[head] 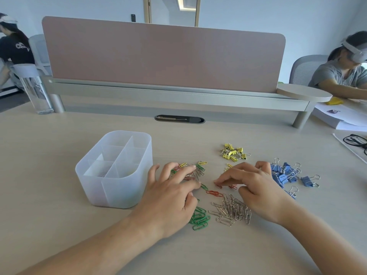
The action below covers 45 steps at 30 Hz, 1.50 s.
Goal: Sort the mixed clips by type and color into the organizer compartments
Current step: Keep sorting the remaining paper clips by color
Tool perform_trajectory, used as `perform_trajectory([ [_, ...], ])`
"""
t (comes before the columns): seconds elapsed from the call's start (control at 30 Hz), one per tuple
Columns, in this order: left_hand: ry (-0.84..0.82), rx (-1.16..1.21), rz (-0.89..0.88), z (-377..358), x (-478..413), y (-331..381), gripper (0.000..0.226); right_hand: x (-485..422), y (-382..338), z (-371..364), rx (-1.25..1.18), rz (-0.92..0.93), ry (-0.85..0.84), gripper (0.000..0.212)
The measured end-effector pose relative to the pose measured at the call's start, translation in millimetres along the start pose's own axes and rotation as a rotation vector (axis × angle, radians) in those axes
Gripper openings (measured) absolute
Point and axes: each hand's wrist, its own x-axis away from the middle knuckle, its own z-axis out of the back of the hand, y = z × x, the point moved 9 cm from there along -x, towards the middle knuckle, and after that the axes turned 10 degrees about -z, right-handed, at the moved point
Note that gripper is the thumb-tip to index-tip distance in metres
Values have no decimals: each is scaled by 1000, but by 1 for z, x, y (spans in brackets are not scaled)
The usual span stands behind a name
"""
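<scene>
Bare hands working beside an organizer on a worktop.
Right of the organizer, left hand lies released on mixed clips; farther right, right hand fingertips touch red clips, grasp unclear.

The translucent white plastic organizer stands open-topped at the left of the pale wooden desk, with bare desktop in front, to its left and behind it up to the grey raised shelf. To its right, heaps crowd the surface: green paper clips, silver paper clips, blue binder clips, yellow binder clips and a mixed-colour heap near the organizer's right wall. Only narrow strips of desk run between them.
</scene>
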Motion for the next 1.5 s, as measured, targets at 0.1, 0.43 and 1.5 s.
perform_trajectory([
  [0.1, 34, 8, -1, 4, 2, -4, 56, 2, 3, 7, -39, -2, 54, 63],
  [0.43, 114, 200, -87, 6, 4, -6, 55, 2, 4, -3, 72, 27, 1, 62],
  [1.5, 57, 160, 80, -6, 4, -25, 61, -1, -22, -12, 86, 83, -8, 62],
])
